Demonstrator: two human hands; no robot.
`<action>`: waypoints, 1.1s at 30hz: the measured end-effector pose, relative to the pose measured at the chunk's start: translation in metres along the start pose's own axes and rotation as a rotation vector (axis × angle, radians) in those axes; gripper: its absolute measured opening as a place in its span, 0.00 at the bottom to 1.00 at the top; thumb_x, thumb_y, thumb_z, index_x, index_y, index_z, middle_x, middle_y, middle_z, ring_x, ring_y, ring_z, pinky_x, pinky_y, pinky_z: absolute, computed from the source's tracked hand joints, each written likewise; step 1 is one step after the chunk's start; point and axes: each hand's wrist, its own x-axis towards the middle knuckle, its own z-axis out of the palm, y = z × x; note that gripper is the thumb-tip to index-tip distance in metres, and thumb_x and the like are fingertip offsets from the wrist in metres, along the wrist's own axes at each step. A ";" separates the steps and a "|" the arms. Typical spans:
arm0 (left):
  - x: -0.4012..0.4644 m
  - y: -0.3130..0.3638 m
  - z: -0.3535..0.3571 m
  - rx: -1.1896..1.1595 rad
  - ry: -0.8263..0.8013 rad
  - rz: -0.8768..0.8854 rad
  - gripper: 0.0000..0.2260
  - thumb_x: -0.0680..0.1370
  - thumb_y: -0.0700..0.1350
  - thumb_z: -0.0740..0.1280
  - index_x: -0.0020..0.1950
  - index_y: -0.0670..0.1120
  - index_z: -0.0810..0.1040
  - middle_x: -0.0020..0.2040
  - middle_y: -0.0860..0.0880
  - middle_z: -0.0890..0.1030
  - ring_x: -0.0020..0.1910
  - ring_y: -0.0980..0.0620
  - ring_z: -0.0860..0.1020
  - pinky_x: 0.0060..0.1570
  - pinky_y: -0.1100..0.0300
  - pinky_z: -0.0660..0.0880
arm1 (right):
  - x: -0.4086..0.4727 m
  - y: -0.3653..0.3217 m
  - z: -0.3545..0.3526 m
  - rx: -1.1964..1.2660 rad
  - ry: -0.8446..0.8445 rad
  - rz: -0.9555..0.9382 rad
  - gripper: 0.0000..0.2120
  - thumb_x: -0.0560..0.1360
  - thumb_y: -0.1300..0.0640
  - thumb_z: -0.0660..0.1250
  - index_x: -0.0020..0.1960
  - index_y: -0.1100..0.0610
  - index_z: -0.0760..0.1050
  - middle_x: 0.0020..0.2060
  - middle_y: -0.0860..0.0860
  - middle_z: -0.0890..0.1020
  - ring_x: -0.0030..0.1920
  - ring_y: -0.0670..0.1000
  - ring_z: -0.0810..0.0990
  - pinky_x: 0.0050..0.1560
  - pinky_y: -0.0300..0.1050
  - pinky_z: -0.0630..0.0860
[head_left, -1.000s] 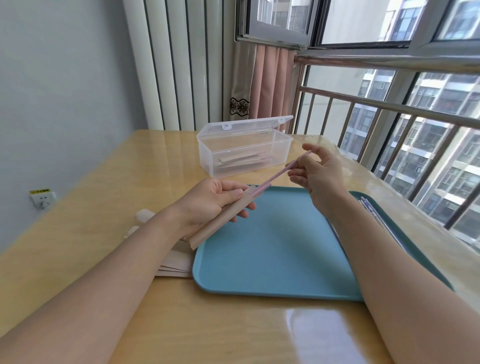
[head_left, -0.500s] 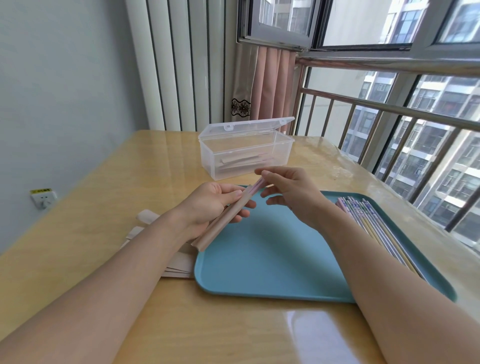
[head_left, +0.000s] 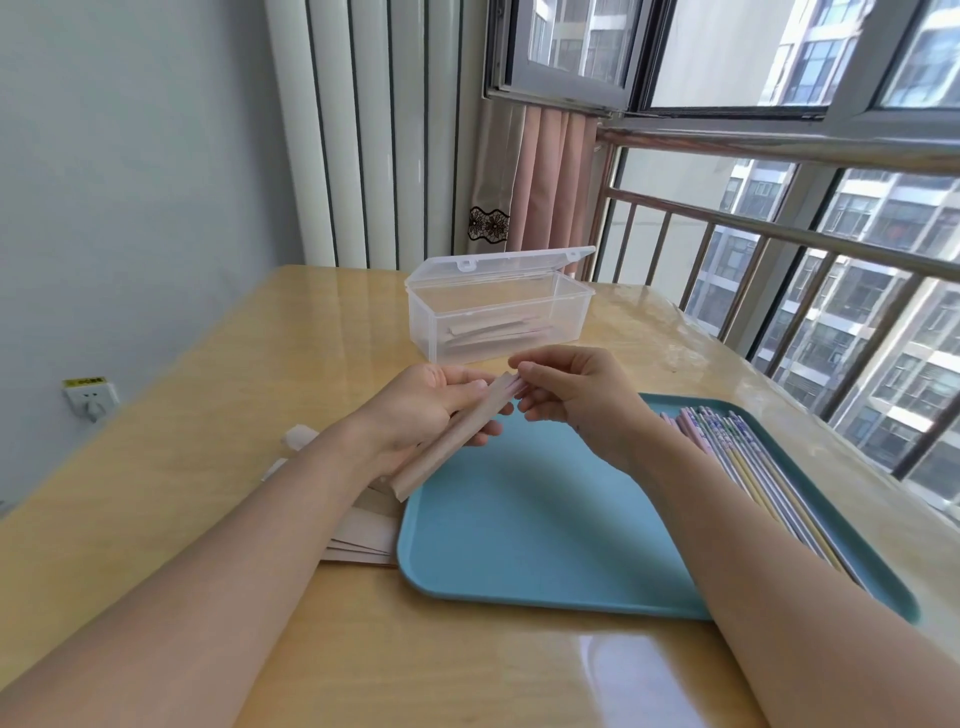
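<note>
Head view: your left hand (head_left: 423, 410) grips a tan paper sleeve (head_left: 449, 444), long, flat and tilted, above the left edge of the teal tray (head_left: 545, 525) on the worktop (head_left: 218, 415). Your right hand (head_left: 579, 402) pinches the pale pink stick end (head_left: 516, 385) showing at the sleeve's upper mouth.

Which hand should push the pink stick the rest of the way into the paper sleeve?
The right hand: it pinches the end of the pink stick, while the left hand grips the paper sleeve around it.
</note>
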 end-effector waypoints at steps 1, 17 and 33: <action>0.002 0.002 -0.003 -0.008 0.050 0.021 0.11 0.84 0.46 0.62 0.61 0.43 0.79 0.54 0.42 0.85 0.43 0.50 0.83 0.40 0.61 0.81 | 0.001 -0.002 -0.001 0.041 0.045 -0.001 0.06 0.79 0.67 0.67 0.53 0.67 0.81 0.36 0.59 0.82 0.32 0.50 0.82 0.37 0.39 0.81; 0.013 -0.010 -0.077 0.691 0.573 0.186 0.07 0.79 0.50 0.68 0.44 0.49 0.82 0.41 0.54 0.82 0.43 0.51 0.80 0.43 0.59 0.74 | 0.136 -0.051 -0.033 0.088 0.357 0.167 0.18 0.79 0.66 0.68 0.67 0.67 0.71 0.61 0.63 0.79 0.44 0.53 0.85 0.40 0.43 0.85; -0.002 -0.006 -0.100 0.643 0.356 -0.101 0.12 0.73 0.53 0.76 0.46 0.46 0.82 0.38 0.51 0.79 0.36 0.53 0.76 0.33 0.60 0.69 | 0.030 -0.013 0.112 -0.948 -0.525 0.033 0.14 0.70 0.44 0.78 0.49 0.53 0.85 0.41 0.47 0.83 0.39 0.44 0.77 0.39 0.36 0.73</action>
